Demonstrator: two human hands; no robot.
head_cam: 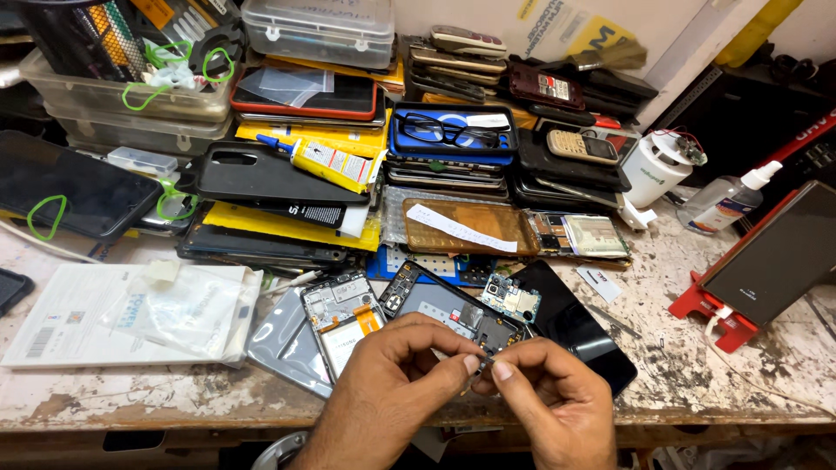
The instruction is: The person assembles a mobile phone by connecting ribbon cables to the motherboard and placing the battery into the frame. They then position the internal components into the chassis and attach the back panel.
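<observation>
Just in front of the opened phone frame (453, 313), the left hand (392, 383) and right hand (549, 392) pinch a tiny dark part (485, 359) between thumb and forefinger tips (too small to identify), apparently mid-fitting, which calls for steady, fine alignment.

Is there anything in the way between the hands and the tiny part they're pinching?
Nothing visible. The left hand and right hand both pinch the tiny dark part directly with their fingertips, just above the opened phone on the workbench.
</observation>
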